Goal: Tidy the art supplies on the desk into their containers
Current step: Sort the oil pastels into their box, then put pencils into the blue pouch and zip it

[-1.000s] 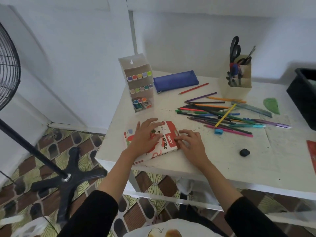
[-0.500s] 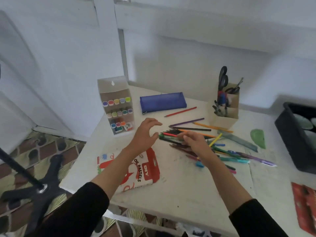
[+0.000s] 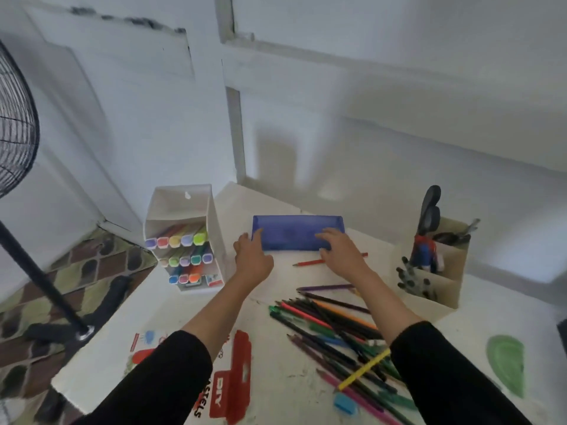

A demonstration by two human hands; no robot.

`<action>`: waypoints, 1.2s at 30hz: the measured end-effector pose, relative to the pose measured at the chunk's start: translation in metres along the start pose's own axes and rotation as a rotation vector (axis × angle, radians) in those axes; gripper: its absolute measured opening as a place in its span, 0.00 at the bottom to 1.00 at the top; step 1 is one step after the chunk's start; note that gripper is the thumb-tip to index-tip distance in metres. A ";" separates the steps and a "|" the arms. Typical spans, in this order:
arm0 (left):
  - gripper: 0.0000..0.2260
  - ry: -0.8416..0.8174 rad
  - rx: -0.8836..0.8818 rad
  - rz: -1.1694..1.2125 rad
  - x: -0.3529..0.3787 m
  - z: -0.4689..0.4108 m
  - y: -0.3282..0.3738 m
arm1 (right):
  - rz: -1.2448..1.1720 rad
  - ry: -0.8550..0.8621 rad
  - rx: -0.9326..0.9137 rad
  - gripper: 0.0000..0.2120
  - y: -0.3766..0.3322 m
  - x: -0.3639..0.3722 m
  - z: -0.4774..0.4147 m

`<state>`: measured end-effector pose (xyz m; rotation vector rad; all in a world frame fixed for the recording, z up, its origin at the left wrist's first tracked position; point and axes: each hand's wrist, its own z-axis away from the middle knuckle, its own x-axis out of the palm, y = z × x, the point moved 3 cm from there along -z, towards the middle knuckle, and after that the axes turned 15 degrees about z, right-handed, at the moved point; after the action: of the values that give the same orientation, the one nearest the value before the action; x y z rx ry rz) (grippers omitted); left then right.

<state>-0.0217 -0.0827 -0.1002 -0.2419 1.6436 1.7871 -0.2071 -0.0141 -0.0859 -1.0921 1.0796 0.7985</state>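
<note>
A blue zip pencil case (image 3: 291,233) lies flat at the back of the white desk (image 3: 276,357). My left hand (image 3: 253,256) touches its left end with straight fingers. My right hand (image 3: 340,250) rests on its right half, fingers laid flat on top. A heap of coloured pencils (image 3: 331,329) lies loose under my right forearm. One red pencil (image 3: 306,262) sits just in front of the case, and a purple pencil (image 3: 325,287) lies nearer. A red and white oil pastels box (image 3: 236,378) lies flat by my left sleeve.
A white marker box (image 3: 184,240) with several markers stands left of the case. A cardboard holder (image 3: 441,271) with scissors (image 3: 429,210) and pens stands at the right. A small blue block (image 3: 345,404) and a green shape (image 3: 506,363) lie near the front. A black fan (image 3: 15,133) stands off the desk's left edge.
Both hands left the pastels box, passed over the pencils and reached back to the blue pencil case. The pastels box stays flat near the front edge. The camera tilted up.
</note>
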 end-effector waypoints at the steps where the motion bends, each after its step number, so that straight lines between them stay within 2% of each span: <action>1: 0.29 0.017 0.012 0.006 0.002 -0.001 -0.001 | 0.031 -0.023 -0.010 0.20 -0.002 0.005 -0.005; 5: 0.27 0.121 0.036 0.124 0.002 -0.004 -0.002 | 0.170 -0.018 0.000 0.22 -0.006 0.023 -0.015; 8: 0.26 0.191 0.164 0.194 -0.004 -0.003 0.001 | 0.175 0.079 0.009 0.16 -0.006 0.027 -0.017; 11: 0.24 0.223 0.314 0.211 -0.010 0.002 0.018 | 0.104 0.167 -0.030 0.12 -0.005 0.019 -0.013; 13: 0.22 0.224 0.421 0.233 -0.016 0.009 0.038 | -0.015 0.285 -0.058 0.10 -0.006 0.006 -0.006; 16: 0.17 0.216 0.565 0.281 -0.033 0.022 0.076 | -0.116 0.506 -0.055 0.08 -0.012 -0.025 0.005; 19: 0.14 0.170 0.664 0.386 -0.058 0.039 0.121 | -0.116 0.686 -0.072 0.09 -0.024 -0.066 0.016; 25: 0.10 0.129 0.758 0.556 -0.114 0.060 0.198 | 0.089 0.970 -0.257 0.17 -0.078 -0.176 0.046; 27: 0.09 0.092 0.780 0.616 -0.129 0.070 0.220 | 0.164 1.048 -0.333 0.14 -0.103 -0.214 0.059; 29: 0.09 0.034 0.834 0.627 -0.144 0.081 0.241 | 0.234 1.079 -0.370 0.11 -0.120 -0.249 0.074; 32: 0.15 -0.015 1.020 0.358 -0.168 0.096 0.276 | 0.368 1.028 -0.307 0.12 -0.130 -0.291 0.093; 34: 0.15 0.004 1.105 0.244 -0.182 0.099 0.297 | 0.353 0.986 -0.240 0.12 -0.129 -0.316 0.101; 36: 0.09 0.045 1.182 0.265 -0.195 0.107 0.317 | 0.255 0.981 -0.198 0.13 -0.131 -0.340 0.119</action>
<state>-0.0305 -0.0404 0.2841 0.4907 2.5266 0.6988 -0.1572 0.0615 0.2867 -1.5930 2.0185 0.5552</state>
